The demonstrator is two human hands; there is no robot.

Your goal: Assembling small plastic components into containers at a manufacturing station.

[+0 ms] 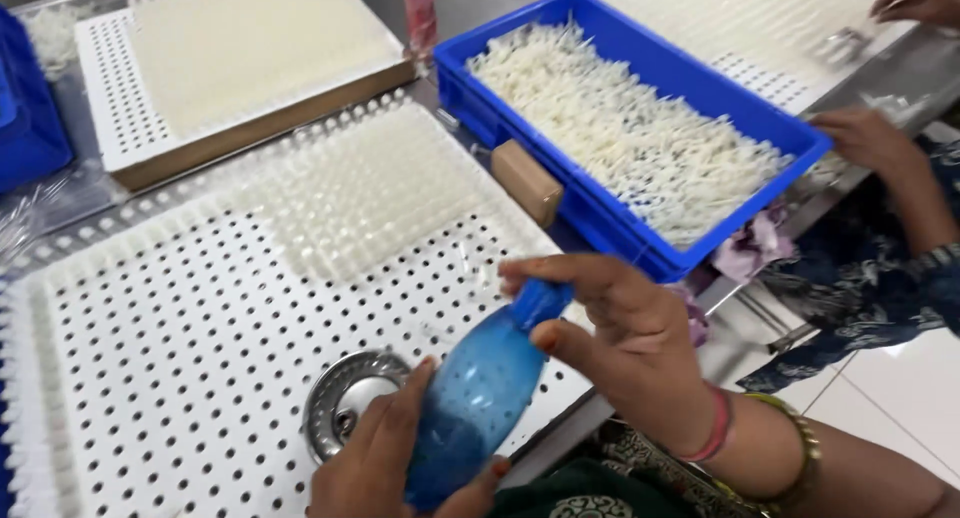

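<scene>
Head view shows me holding a blue plastic bottle (478,398) tilted over the near right corner of a white perforated tray (160,338). My left hand (385,463) wraps the bottle's lower body, fingers closed around it. My right hand (620,328) is closed on the blue cap (540,300), thumb and fingers pinching it. As far as I can judge, the cap sits on the neck and nothing is pouring, so the bottle looks unopened at this point; whether the cap is tight or loose I cannot tell.

The bottle is translucent blue with a dimpled surface, slim at the neck and wider below; I cannot make out a liquid level.

Just left of the bottle, a small round steel bowl (350,403) rests on the tray. The tray is partly filled: white plastic pieces (370,188) stand in a block toward its far side and along its edges, while most holes near the bowl are bare. Beyond the tray to the right sits a blue crate (640,248) heaped with loose white pieces, a small brown block (527,181) touching its wall. Right of the crate, another person's hand (870,138) rests at the table edge.
</scene>
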